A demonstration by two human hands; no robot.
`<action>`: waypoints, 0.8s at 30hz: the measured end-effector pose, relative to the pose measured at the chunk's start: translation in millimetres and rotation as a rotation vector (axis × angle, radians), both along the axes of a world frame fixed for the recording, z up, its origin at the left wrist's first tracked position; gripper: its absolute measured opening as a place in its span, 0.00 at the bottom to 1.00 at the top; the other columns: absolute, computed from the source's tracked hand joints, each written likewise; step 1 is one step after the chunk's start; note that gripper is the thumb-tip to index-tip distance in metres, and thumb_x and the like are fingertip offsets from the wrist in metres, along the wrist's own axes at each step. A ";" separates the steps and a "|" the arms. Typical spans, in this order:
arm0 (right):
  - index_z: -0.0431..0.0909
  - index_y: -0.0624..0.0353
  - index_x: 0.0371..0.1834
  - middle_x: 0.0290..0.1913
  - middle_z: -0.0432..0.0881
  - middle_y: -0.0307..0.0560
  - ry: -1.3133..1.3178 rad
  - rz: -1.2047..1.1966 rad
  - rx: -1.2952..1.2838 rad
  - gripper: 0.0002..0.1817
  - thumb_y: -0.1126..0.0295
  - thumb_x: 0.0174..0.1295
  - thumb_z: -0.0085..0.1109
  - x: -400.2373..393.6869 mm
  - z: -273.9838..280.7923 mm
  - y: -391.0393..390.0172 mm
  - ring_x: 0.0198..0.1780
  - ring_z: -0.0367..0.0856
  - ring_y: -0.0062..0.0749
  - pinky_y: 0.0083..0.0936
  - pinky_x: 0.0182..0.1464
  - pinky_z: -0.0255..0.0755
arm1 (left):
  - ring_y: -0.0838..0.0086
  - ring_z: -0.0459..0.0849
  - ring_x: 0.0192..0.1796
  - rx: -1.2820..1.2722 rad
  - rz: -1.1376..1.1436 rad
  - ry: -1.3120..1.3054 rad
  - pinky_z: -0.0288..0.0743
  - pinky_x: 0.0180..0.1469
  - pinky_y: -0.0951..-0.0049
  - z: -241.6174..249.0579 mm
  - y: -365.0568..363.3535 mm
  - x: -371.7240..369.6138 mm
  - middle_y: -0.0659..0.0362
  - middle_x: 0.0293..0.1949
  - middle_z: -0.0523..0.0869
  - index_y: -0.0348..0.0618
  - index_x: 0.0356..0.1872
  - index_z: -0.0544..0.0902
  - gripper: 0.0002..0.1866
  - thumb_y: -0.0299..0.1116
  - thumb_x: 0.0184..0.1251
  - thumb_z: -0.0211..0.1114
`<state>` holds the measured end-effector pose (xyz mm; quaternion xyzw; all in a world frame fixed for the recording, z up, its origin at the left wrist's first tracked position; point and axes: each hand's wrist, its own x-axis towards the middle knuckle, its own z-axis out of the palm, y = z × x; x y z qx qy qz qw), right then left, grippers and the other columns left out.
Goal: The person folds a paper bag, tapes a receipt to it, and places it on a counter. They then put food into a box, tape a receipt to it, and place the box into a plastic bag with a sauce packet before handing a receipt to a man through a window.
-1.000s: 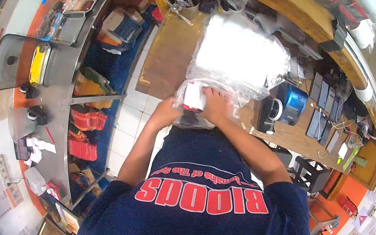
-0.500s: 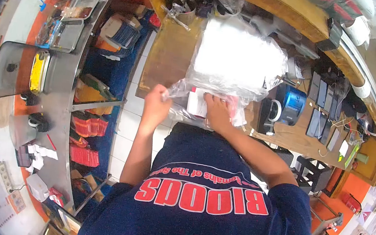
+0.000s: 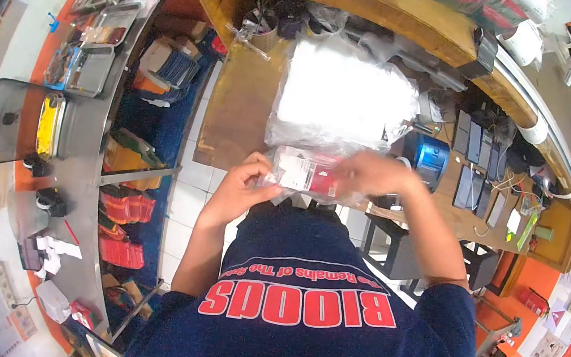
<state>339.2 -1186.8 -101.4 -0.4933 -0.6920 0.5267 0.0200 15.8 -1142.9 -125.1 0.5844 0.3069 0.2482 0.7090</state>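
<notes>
A red and white packet [image 3: 308,173] in clear plastic lies at the table's near edge, just in front of my body. My left hand [image 3: 244,189] pinches the left end of its plastic wrap between thumb and fingers. Over the right end is my right hand [image 3: 372,177], smeared by motion, so its fingers cannot be made out. Directly beyond the packet rests a stack of clear plastic bags [image 3: 344,95], bright white with glare.
A blue and black tape dispenser [image 3: 428,162] stands right of the stack, with several phones [image 3: 470,186] farther right. A wooden shelf [image 3: 422,33] overhangs the table's back. To the left, a metal counter [image 3: 85,172] holds trays, with red packets [image 3: 127,206] on shelving below.
The packet now shows more fully inside the plastic. My left hand has come down to its left end; my right hand has lifted off its top and shifted right.
</notes>
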 end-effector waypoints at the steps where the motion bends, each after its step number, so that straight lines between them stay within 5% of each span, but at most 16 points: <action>1: 0.86 0.62 0.49 0.38 0.89 0.51 0.142 -0.325 -0.111 0.22 0.53 0.64 0.63 9.5 13.6 15.3 0.39 0.88 0.35 0.35 0.40 0.81 | 0.81 0.78 0.43 0.026 0.026 -0.019 0.70 0.50 0.79 -0.1 -1.5 0.8 0.68 0.37 0.81 0.41 0.38 0.82 0.08 0.26 0.64 0.74; 2: 0.87 0.62 0.47 0.37 0.89 0.48 0.282 -0.655 -0.221 0.19 0.57 0.65 0.62 22.3 22.9 31.9 0.35 0.87 0.30 0.32 0.36 0.80 | 0.81 0.79 0.42 0.048 0.049 -0.039 0.71 0.50 0.78 -0.2 -4.5 2.1 0.68 0.37 0.83 0.39 0.39 0.84 0.07 0.26 0.64 0.75; 4: 0.88 0.61 0.47 0.37 0.89 0.46 0.102 -0.986 0.182 0.14 0.66 0.64 0.62 79.2 -49.2 68.7 0.31 0.86 0.27 0.27 0.32 0.79 | 0.80 0.80 0.45 -0.096 0.059 0.018 0.72 0.52 0.77 1.5 -10.2 -0.8 0.66 0.40 0.85 0.39 0.40 0.84 0.08 0.26 0.64 0.75; 6: 0.87 0.60 0.51 0.40 0.90 0.52 -0.095 -1.322 0.237 0.18 0.65 0.59 0.67 159.4 -162.6 88.7 0.33 0.88 0.35 0.31 0.36 0.82 | 0.80 0.81 0.47 -0.233 0.076 0.076 0.73 0.55 0.76 1.3 -14.6 -6.6 0.64 0.42 0.87 0.38 0.41 0.85 0.08 0.26 0.64 0.75; 8: 0.87 0.60 0.51 0.40 0.90 0.58 -0.630 -1.364 0.611 0.22 0.63 0.53 0.72 209.2 -237.6 87.4 0.36 0.89 0.45 0.36 0.40 0.83 | 0.80 0.81 0.48 -0.228 0.151 0.135 0.73 0.54 0.76 -1.5 -18.1 -7.5 0.63 0.43 0.88 0.38 0.42 0.86 0.09 0.26 0.64 0.75; 9: 0.87 0.58 0.50 0.39 0.90 0.59 -0.678 -1.423 0.585 0.23 0.61 0.51 0.73 223.8 -263.5 87.5 0.36 0.89 0.50 0.39 0.41 0.82 | 0.81 0.82 0.45 -0.211 0.172 0.134 0.74 0.51 0.77 3.2 -18.5 -6.6 0.63 0.40 0.88 0.37 0.42 0.86 0.09 0.26 0.64 0.75; 12: 0.89 0.58 0.43 0.34 0.89 0.58 -0.801 -1.434 0.717 0.21 0.57 0.49 0.75 217.4 -260.7 84.7 0.37 0.89 0.54 0.43 0.45 0.82 | 0.84 0.79 0.39 -0.166 0.206 0.219 0.72 0.44 0.80 4.0 -20.0 -9.9 0.66 0.36 0.86 0.39 0.40 0.85 0.08 0.29 0.64 0.75; 14: 0.90 0.59 0.39 0.35 0.89 0.59 -0.497 -1.406 0.502 0.19 0.56 0.51 0.74 206.4 -243.2 82.5 0.41 0.89 0.54 0.44 0.47 0.82 | 0.85 0.78 0.38 -0.167 0.241 0.219 0.71 0.43 0.80 -0.6 -23.4 -11.5 0.67 0.35 0.86 0.40 0.38 0.85 0.07 0.28 0.64 0.75; 16: 0.90 0.60 0.34 0.34 0.88 0.60 -0.503 -1.416 0.489 0.15 0.58 0.53 0.72 201.4 -228.6 88.1 0.42 0.89 0.55 0.45 0.47 0.81 | 0.84 0.81 0.39 -0.201 0.261 0.258 0.74 0.45 0.80 -2.0 -24.3 -13.4 0.65 0.37 0.87 0.38 0.40 0.85 0.06 0.24 0.65 0.73; 21: 0.89 0.60 0.33 0.34 0.90 0.52 -0.413 -1.471 0.782 0.11 0.64 0.54 0.76 252.6 -283.6 100.6 0.36 0.90 0.42 0.35 0.40 0.80 | 0.84 0.80 0.39 -0.231 0.289 0.203 0.73 0.45 0.80 0.5 -24.9 -11.4 0.65 0.36 0.87 0.39 0.39 0.85 0.06 0.23 0.64 0.73; 24: 0.86 0.63 0.31 0.30 0.88 0.47 -0.278 -1.490 0.896 0.12 0.67 0.51 0.79 242.6 -244.5 89.7 0.31 0.85 0.33 0.31 0.36 0.76 | 0.83 0.80 0.40 -0.224 0.283 0.203 0.73 0.46 0.79 -3.1 -25.3 -12.1 0.65 0.37 0.87 0.39 0.39 0.84 0.06 0.23 0.63 0.73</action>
